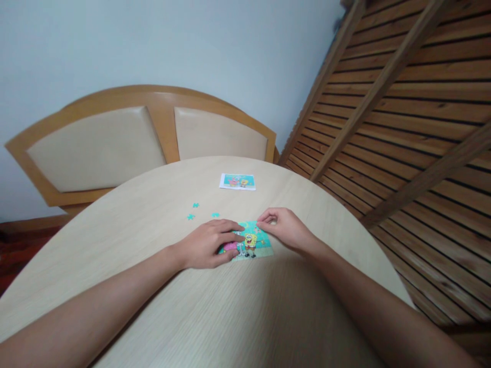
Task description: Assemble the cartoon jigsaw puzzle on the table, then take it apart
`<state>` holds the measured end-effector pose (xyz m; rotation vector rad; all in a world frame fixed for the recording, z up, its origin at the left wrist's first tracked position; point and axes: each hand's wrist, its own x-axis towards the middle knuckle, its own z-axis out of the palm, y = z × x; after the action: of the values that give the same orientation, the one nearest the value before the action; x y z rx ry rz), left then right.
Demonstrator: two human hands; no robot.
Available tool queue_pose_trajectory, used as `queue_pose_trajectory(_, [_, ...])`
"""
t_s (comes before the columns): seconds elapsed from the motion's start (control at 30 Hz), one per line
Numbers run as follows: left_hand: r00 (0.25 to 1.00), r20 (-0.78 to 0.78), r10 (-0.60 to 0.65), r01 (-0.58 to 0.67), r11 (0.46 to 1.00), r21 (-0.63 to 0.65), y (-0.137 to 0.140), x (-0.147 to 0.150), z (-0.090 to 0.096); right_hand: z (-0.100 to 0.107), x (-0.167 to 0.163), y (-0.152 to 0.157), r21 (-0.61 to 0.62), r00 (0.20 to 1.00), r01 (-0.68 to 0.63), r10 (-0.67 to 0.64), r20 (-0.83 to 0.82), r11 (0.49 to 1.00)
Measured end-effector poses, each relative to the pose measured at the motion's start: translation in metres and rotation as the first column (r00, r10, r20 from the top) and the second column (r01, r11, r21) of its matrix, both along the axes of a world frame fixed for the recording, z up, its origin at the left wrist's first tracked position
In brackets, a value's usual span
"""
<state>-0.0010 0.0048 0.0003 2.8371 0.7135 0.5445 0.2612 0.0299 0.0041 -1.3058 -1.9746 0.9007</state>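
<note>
The puzzle [250, 244] lies flat on the worktop [215, 317], at your 12 o'clock. Your left fingers [232, 237] spread over it; your right fingers [267, 226] pinch near its 1 o'clock edge, grip unclear. It looks light and may break apart; hold its edges.

I can enter from the near side of the puzzle [251, 243]; left hand [209, 243] and right hand [287, 228] bar its flanks, loose pieces [191, 217] its far left, a printed sheet [238, 182] farther beyond.

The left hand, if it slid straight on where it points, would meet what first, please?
Sliding over the puzzle, the left hand would probably meet the right hand first, though depth is unclear.
</note>
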Motion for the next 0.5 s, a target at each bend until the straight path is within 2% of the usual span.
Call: queue_pose_trajectory(0.5, [1.000, 0.012, -0.004, 0.004, 1.000, 0.002, -0.0001, 0.0001, 0.0006, -0.0033, -0.0016, 0.0002, 0.063, 0.996, 0.003, -0.009, 0.090, 0.998])
